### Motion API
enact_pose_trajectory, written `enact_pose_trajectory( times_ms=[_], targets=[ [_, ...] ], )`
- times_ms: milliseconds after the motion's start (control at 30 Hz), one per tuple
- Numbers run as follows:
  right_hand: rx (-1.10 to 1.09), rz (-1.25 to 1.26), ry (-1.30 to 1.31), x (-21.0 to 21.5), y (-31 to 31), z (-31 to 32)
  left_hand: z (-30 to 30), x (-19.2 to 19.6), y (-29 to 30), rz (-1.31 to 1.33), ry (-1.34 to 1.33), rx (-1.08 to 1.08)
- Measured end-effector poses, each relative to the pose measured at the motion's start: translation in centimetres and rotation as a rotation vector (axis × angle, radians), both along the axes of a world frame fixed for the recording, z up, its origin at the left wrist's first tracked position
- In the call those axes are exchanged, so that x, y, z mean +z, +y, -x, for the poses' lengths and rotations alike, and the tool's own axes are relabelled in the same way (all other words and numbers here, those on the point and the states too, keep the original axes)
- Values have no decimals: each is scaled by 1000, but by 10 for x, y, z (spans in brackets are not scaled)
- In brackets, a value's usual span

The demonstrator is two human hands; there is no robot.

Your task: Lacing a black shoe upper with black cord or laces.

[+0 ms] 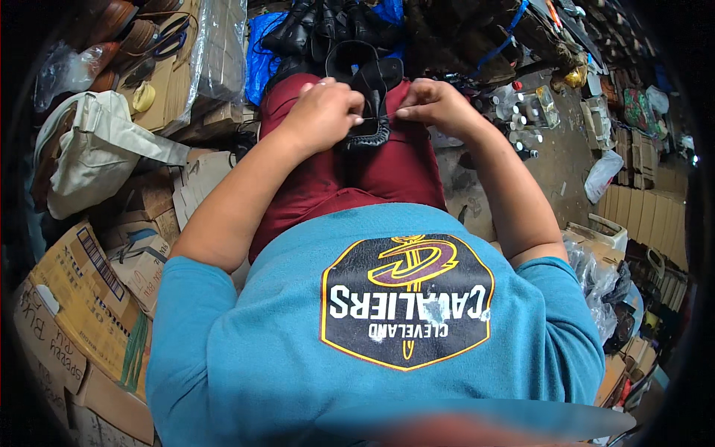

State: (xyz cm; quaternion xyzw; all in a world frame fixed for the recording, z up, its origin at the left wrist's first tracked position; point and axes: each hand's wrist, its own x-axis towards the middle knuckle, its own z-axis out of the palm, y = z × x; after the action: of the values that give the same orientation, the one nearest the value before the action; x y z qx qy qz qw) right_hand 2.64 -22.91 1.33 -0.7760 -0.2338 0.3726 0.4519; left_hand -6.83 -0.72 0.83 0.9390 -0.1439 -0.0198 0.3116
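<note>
A black shoe point(377, 82) with a rounded, stitched toe end rests across my thighs, on dark red trousers point(395, 167). My left hand point(328, 112) is at its left side, fingers curled and pinched together. On the other side, my right hand point(439, 106) pinches with thumb and forefinger. A fine thread seems to run between the two hands across the shoe, though it is barely visible. Both hands are raised just above my lap. More black shoes point(320, 26) lie in a pile beyond my knees, on blue plastic sheeting point(262, 48).
Cardboard boxes point(89, 290) are stacked at my left, below a pale canvas bag point(97, 149). Brown shoes point(112, 22) sit at the far left. Several small bottles point(510, 112) stand on the floor at right, near a clear plastic bag point(603, 175) and flattened cardboard point(640, 216).
</note>
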Motion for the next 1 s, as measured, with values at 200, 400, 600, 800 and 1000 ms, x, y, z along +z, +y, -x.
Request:
enact_pose_trajectory(
  times_ms=[200, 400, 600, 800, 1000],
  targets=[
    [-45, -129, -139, -20, -22, 15, 11, 3, -5, 56, 148, 72],
    [-32, -50, 92, -2, -60, 21, -2, 3, -18, 10, 153, -22],
    [-15, 108, -667, 5, -25, -30, -2, 4, -16, -135, 57, -144],
    [-72, 62, -862, 24, -20, -24, 4, 0, -11, -95, 51, -92],
    [687, 354, -1184, 36, 15, 11, 2, 0, -11, -138, 87, -119]
  ],
)
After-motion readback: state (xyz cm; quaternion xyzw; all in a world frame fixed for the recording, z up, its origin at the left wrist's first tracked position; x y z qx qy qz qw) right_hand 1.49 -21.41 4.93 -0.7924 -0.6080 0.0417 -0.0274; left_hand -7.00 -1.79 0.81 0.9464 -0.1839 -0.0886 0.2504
